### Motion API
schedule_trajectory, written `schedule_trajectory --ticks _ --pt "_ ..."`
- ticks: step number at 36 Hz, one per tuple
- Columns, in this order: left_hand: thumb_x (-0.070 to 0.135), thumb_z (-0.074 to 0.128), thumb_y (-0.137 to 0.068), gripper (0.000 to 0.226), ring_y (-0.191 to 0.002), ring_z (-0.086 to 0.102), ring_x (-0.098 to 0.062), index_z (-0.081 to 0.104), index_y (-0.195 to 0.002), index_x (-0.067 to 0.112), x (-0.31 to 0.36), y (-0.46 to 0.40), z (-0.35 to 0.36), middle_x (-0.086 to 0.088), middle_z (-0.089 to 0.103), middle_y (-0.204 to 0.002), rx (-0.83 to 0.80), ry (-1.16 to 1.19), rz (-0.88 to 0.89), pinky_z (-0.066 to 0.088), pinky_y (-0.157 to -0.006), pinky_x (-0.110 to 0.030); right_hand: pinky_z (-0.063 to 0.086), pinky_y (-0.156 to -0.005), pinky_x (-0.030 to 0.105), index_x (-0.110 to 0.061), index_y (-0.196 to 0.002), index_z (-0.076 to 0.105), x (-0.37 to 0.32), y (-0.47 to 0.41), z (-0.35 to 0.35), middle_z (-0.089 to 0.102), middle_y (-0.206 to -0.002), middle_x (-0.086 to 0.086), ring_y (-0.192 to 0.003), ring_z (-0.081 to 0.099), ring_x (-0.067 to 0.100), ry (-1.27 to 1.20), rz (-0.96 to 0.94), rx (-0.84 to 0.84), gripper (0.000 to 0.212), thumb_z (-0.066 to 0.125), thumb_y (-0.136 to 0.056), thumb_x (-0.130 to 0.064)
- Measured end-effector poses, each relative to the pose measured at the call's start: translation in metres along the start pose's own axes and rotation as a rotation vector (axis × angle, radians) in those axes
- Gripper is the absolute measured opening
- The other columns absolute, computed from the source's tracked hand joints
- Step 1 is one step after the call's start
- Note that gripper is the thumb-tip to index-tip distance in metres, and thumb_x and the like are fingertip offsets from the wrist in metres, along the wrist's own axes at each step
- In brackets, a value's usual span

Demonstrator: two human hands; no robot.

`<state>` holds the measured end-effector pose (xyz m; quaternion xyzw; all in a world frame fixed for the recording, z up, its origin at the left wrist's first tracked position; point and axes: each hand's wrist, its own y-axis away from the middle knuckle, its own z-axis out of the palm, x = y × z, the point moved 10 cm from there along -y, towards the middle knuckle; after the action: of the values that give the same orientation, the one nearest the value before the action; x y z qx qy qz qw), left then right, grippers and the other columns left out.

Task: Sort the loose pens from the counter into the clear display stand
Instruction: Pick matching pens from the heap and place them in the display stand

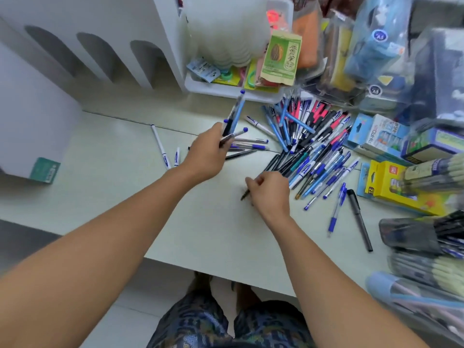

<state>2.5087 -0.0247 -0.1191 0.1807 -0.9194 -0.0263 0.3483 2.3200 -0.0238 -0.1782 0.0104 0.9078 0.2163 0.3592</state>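
My left hand [206,154] grips a bunch of blue-capped pens [234,116] that fan upward above the counter. My right hand [270,188] has its fingers curled round a dark pen [244,194] low over the counter, just left of the big pile of loose pens [313,144]. That pile mixes blue, black, red and pink pens. A few more pens [247,145] lie under my left hand, and two white pens [160,146] lie further left. I cannot make out a clear display stand for certain.
A white tray [213,87] with packets and a stack of translucent cups [226,33] stands at the back. Boxed stationery [391,189] and bagged goods crowd the right side. A black marker [360,219] lies at the right. A white box [32,136] stands at the left.
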Motion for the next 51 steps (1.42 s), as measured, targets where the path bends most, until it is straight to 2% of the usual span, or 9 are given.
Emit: schedule_trajectory --ticks 7,13,20,27,31,35,37,40,51 --pt "0.032 0.04 -0.108 0.02 -0.072 0.052 -0.016 0.051 -0.108 0.016 -0.02 0.038 -0.034 -0.007 0.059 -0.091 0.07 0.498 -0.199 0.05 -0.057 -0.028 0.057 -0.067 0.041 -0.023 -0.065 0.061 -0.069 0.018 -0.03 0.065 -0.061 -0.003 -0.064 0.066 0.022 -0.265 -0.207 0.184 0.032 0.061 -0.095 -0.035" --pt "0.027 0.044 -0.107 0.021 -0.073 0.055 -0.018 0.054 -0.091 0.017 -0.074 0.044 -0.055 -0.001 0.057 -0.079 0.172 0.838 -0.379 0.051 -0.071 -0.036 0.059 -0.07 0.045 -0.021 -0.074 0.067 -0.101 0.046 0.049 0.068 -0.068 -0.004 -0.067 0.068 0.023 -0.175 -0.233 -0.099 0.018 0.06 -0.09 -0.02" --pt "0.01 0.047 -0.1 0.019 -0.05 0.037 -0.012 0.047 -0.082 0.015 -0.168 0.074 -0.1 -0.002 0.043 -0.07 0.132 0.909 -0.487 0.035 -0.047 -0.024 0.059 -0.081 0.033 -0.013 -0.129 0.059 -0.135 0.083 0.181 0.065 -0.127 0.006 -0.101 0.068 0.022 -0.531 0.064 -0.674 0.036 0.05 -0.099 0.004" --pt "0.009 0.062 -0.096 0.012 -0.047 0.036 -0.009 0.051 -0.091 0.012 -0.216 0.101 -0.115 0.002 0.044 -0.064 -0.218 1.078 -0.601 0.032 -0.041 -0.019 0.056 -0.095 0.039 -0.021 -0.154 0.037 -0.174 0.048 0.235 0.042 -0.153 -0.005 -0.118 0.062 0.022 -0.859 0.204 -0.516 0.06 0.048 -0.1 0.003" --pt "0.007 0.059 -0.097 0.009 -0.048 0.042 -0.01 0.051 -0.094 0.011 -0.211 0.109 -0.121 0.002 0.047 -0.064 -0.36 1.186 -0.587 0.037 -0.043 -0.018 0.053 -0.084 0.034 -0.023 -0.148 0.04 -0.137 0.018 0.198 0.054 -0.129 -0.005 -0.102 0.063 0.023 -1.055 0.294 -0.054 0.056 0.041 -0.1 0.007" --pt "0.01 0.056 -0.101 0.002 -0.054 0.056 -0.015 0.054 -0.101 0.01 -0.208 0.113 -0.136 -0.002 0.053 -0.067 -0.418 1.327 -0.58 0.049 -0.05 -0.023 0.039 -0.053 0.02 -0.028 -0.097 0.05 -0.118 0.02 0.155 0.049 -0.08 -0.009 -0.062 0.052 0.008 -1.066 0.274 0.058 0.033 0.044 -0.093 0.005" --pt "0.011 0.054 -0.102 0.005 -0.058 0.061 -0.018 0.055 -0.107 0.01 -0.205 0.115 -0.143 -0.003 0.056 -0.069 -0.439 1.377 -0.577 0.053 -0.055 -0.026 0.052 -0.068 0.023 -0.022 -0.104 0.058 -0.124 0.035 0.141 0.064 -0.09 -0.007 -0.077 0.065 0.008 -1.038 0.278 0.079 0.026 0.051 -0.095 0.002" --pt "0.009 0.052 -0.103 0.006 -0.056 0.057 -0.017 0.054 -0.107 0.012 -0.201 0.118 -0.154 -0.003 0.055 -0.068 -0.47 1.442 -0.557 0.051 -0.054 -0.026 0.059 -0.09 0.034 -0.011 -0.122 0.064 -0.158 0.067 0.142 0.073 -0.115 0.007 -0.099 0.072 0.022 -0.882 0.226 0.028 0.024 0.054 -0.101 -0.007" --pt "0.015 0.074 -0.078 0.015 -0.041 0.032 -0.005 0.06 -0.084 0.015 -0.209 0.151 -0.266 0.002 0.043 -0.061 -0.521 1.213 -0.353 0.023 -0.037 -0.014 0.037 -0.059 0.028 -0.024 -0.076 0.074 -0.37 0.172 0.205 0.052 -0.07 0.005 -0.069 0.044 0.025 -0.721 -0.197 -0.372 0.029 0.06 -0.101 -0.024"
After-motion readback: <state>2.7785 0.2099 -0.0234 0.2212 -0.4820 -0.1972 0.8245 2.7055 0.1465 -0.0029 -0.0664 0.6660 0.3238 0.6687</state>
